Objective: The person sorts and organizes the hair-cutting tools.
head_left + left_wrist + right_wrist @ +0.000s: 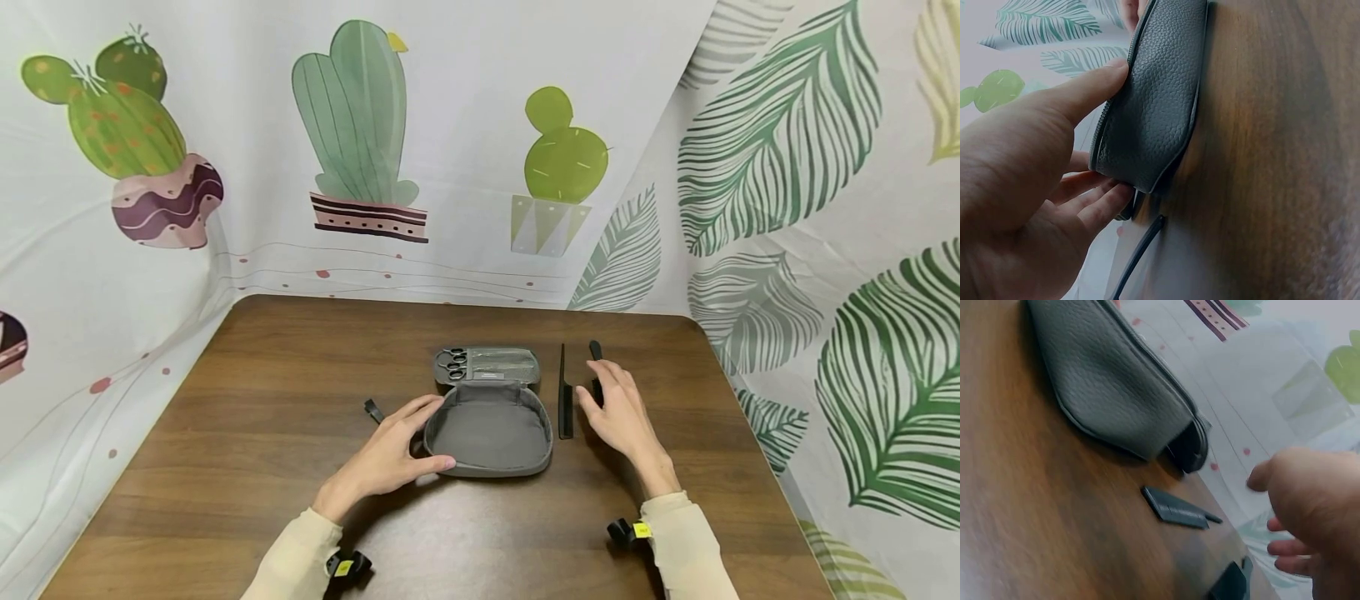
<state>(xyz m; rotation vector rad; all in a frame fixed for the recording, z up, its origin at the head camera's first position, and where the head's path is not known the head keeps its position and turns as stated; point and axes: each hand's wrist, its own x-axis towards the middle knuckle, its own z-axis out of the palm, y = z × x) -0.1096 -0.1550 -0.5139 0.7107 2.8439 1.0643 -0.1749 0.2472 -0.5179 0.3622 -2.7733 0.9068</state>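
At the left, a dark strip (373, 410) lay on the table (262, 433) near the left hand (390, 450); what it was could not be made out. That hand grasped the grey case (495, 468) at its left side, thumb over the near rim and other fingers round the side, probably to steady it. The case rested mid-table, its lid (529, 367) folded back so the hollow faced up. Scissors (456, 364) sat in the lid's left part, apparently stowed there against sliding about. Just right of the case lay a comb (566, 404), thin tail pointing away from the person. Beyond it was a brush (596, 350), partly hidden under the right hand (622, 414), whose fingers were loosely bent, grasping nothing; whether they touched the brush I could not tell.
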